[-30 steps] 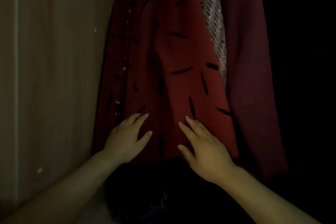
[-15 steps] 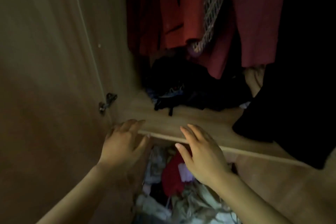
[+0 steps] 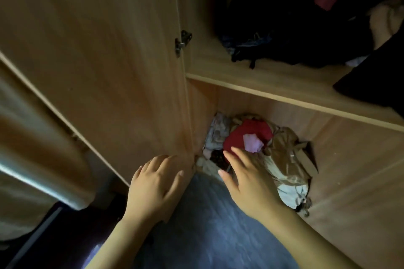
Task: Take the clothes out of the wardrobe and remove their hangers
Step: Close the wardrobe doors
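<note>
Both hands spread, empty — left hand (image 3: 156,183); right hand (image 3: 251,183) over clothes pile (image 3: 247,137).

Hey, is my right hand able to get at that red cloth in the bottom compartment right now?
Probably yes. The right hand is open, its fingertips already at the near edge of the red cloth, which lies on top of the pile; nothing lies between them.

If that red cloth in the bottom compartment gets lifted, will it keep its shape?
Probably not: the red cloth lies crumpled in the pile, so it should droop. It looks light. The pale purple piece resting on it would likely slide off.
</note>
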Demonstrator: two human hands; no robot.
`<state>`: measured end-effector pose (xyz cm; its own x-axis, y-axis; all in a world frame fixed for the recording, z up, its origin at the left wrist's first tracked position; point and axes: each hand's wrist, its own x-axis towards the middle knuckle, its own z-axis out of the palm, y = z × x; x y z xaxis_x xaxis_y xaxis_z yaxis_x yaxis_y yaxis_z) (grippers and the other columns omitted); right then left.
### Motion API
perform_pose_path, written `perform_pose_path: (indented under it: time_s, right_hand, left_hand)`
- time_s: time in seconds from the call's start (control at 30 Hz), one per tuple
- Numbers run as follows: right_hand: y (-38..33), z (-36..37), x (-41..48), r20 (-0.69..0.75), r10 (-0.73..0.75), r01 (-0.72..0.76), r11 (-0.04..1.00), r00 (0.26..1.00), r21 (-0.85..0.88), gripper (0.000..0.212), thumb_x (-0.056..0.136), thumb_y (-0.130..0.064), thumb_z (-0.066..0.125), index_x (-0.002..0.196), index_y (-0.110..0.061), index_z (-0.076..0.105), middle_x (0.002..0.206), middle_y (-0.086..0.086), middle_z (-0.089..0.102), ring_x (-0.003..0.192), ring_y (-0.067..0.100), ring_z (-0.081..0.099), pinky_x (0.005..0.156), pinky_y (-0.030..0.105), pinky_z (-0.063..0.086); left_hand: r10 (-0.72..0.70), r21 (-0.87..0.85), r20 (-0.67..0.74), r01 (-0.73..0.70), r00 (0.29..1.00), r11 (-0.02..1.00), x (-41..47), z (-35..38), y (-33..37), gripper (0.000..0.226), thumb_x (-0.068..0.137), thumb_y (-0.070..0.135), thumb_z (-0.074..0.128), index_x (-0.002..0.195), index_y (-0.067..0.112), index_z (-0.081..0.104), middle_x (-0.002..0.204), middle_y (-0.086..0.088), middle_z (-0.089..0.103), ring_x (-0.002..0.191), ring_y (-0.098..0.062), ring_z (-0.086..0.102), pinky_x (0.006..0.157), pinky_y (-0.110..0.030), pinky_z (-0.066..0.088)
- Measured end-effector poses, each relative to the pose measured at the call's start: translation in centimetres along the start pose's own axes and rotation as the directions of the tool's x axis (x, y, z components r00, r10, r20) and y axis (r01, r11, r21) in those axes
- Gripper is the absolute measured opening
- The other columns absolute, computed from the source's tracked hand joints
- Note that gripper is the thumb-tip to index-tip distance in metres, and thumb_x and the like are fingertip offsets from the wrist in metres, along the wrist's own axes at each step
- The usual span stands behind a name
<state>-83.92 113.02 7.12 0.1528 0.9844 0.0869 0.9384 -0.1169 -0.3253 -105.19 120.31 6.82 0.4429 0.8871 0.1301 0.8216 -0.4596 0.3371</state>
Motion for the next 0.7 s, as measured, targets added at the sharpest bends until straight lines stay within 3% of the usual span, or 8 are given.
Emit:
perform_pose_path:
  time_s: [0.07, 0.17, 0.23, 0.43, 0.53, 0.7]
  right_hand:
    - [-2.4, 0.7, 0.2, -0.006, -0.016, 0.016, 1.0, 1.0, 0.017, 0.073, 0.091, -0.061, 0.012, 0.131, -0.016, 0.052, 0.138, 0.005, 0.049, 0.121, 0.025, 0.051, 0.094, 0.038, 0.044]
    - [-6.4, 1.3, 1.2, -0.022, -0.086, 0.087, 0.994, 0.996, 0.062, 0.076, 0.089, -0.065, 0.01, 0.135, -0.017, 0.046, 0.143, 0.002, 0.043, 0.129, 0.022, 0.042, 0.102, 0.034, 0.036]
    - [-9.7, 1.4, 2.1, -0.061, -0.127, 0.133, 0.984, 0.99, 0.116, 0.07, 0.089, -0.062, 0.021, 0.135, -0.016, 0.047, 0.142, 0.002, 0.044, 0.129, 0.021, 0.042, 0.105, 0.034, 0.034]
    - [-20.2, 0.6, 6.0, -0.175, -0.2, 0.236, 0.948, 0.964, 0.215, 0.054, 0.094, -0.051, 0.037, 0.138, -0.021, 0.043, 0.147, -0.005, 0.037, 0.132, 0.012, 0.036, 0.099, 0.021, 0.029]
    - [-24.3, 0.2, 8.2, -0.208, -0.157, 0.209, 0.942, 0.966, 0.262, 0.051, 0.095, -0.042, 0.044, 0.141, -0.024, 0.036, 0.151, -0.006, 0.028, 0.135, 0.011, 0.03, 0.098, 0.018, 0.024]
    - [-29.3, 0.4, 10.0, -0.352, 0.006, 0.113, 0.942, 0.936, 0.317, 0.063, 0.088, -0.044, 0.055, 0.143, -0.022, 0.033, 0.152, -0.001, 0.026, 0.136, 0.016, 0.03, 0.097, 0.02, 0.024]
  left_hand:
    - [-0.043, -0.026, -0.031, 0.042, 0.999, 0.999, -1.6, -1.0, -2.1, 0.046, 0.088, 0.054, 0.034, 0.122, 0.028, 0.054, 0.12, 0.003, 0.06, 0.107, -0.022, 0.058, 0.088, -0.036, 0.046]
    - [-0.086, -0.05, -0.092, 0.082, 0.992, 0.995, -3.2, -3.4, -5.8, 0.048, 0.089, 0.053, 0.033, 0.121, 0.026, 0.056, 0.119, 0.001, 0.06, 0.107, -0.023, 0.058, 0.087, -0.036, 0.047]
    - [-0.099, -0.067, -0.134, 0.091, 0.986, 0.994, -4.1, -5.2, -8.7, 0.049, 0.089, 0.053, 0.033, 0.122, 0.024, 0.056, 0.119, 0.001, 0.059, 0.108, -0.022, 0.056, 0.089, -0.036, 0.047]
    - [-0.095, -0.057, -0.184, 0.086, 0.978, 0.995, -4.3, -10.1, -15.9, 0.055, 0.088, 0.056, 0.029, 0.123, 0.024, 0.057, 0.121, 0.0, 0.058, 0.11, -0.022, 0.055, 0.089, -0.034, 0.046]
    - [-0.076, -0.037, -0.176, 0.071, 0.981, 0.997, -3.7, -11.5, -18.4, 0.058, 0.086, 0.059, 0.027, 0.125, 0.025, 0.054, 0.124, 0.0, 0.057, 0.113, -0.021, 0.054, 0.089, -0.033, 0.044]
    - [-0.01, -0.063, -0.109, 0.003, 0.994, 0.998, -2.6, -12.1, -21.7, 0.067, 0.082, 0.066, 0.02, 0.13, 0.029, 0.05, 0.13, 0.005, 0.053, 0.119, -0.017, 0.05, 0.092, -0.031, 0.044]
